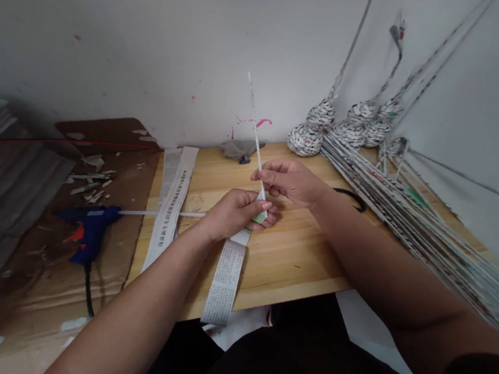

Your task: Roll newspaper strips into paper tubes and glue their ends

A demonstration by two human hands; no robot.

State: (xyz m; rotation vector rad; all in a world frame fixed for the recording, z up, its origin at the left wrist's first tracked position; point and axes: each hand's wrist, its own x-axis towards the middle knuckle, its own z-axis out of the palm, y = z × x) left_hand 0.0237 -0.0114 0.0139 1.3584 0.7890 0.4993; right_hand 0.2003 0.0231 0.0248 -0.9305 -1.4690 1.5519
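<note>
My left hand (237, 212) is closed in a pinch on the upper end of a newspaper strip (224, 280) that trails toward me over the table's front edge. My right hand (289, 181) is closed around a thin rolled paper stick (254, 120) that stands upright, its tip pointing up against the wall. The strip meets the foot of the stick between my two hands, which almost touch. Both hands hover just above the wooden table (293, 254).
A blue glue gun (87, 229) with a glue stick lies on brown cardboard (39, 283) at the left. More newspaper strips (172, 196) lie beside it. Several long paper sticks (414, 210) run along the right side, with woven paper balls (337, 126) by the wall.
</note>
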